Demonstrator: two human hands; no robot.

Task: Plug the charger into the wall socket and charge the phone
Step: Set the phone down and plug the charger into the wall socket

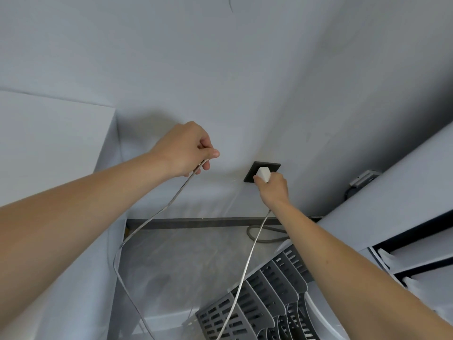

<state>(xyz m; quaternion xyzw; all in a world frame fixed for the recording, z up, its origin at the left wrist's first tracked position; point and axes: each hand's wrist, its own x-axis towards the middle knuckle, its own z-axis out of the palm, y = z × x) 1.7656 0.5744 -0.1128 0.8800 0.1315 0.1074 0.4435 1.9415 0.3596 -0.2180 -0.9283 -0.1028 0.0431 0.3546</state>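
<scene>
One hand (272,186) presses charger (263,174) into socket (252,171).

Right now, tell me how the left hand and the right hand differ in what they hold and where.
The left hand pinches the thin cable in open air, away from the wall; the right hand grips the white charger against the dark wall socket. The left hand is higher, the right hand lower. Both are closed on the same charger lead.

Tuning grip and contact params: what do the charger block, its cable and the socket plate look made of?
Charger block: white, smooth, likely hard plastic with an even matte sheen. Cable: pale, thin, flexible, hangs in loose curves; probably rubbery or plastic sheath. Socket plate: dark, flat, matte square, likely plastic; metal can't be excluded.
</scene>
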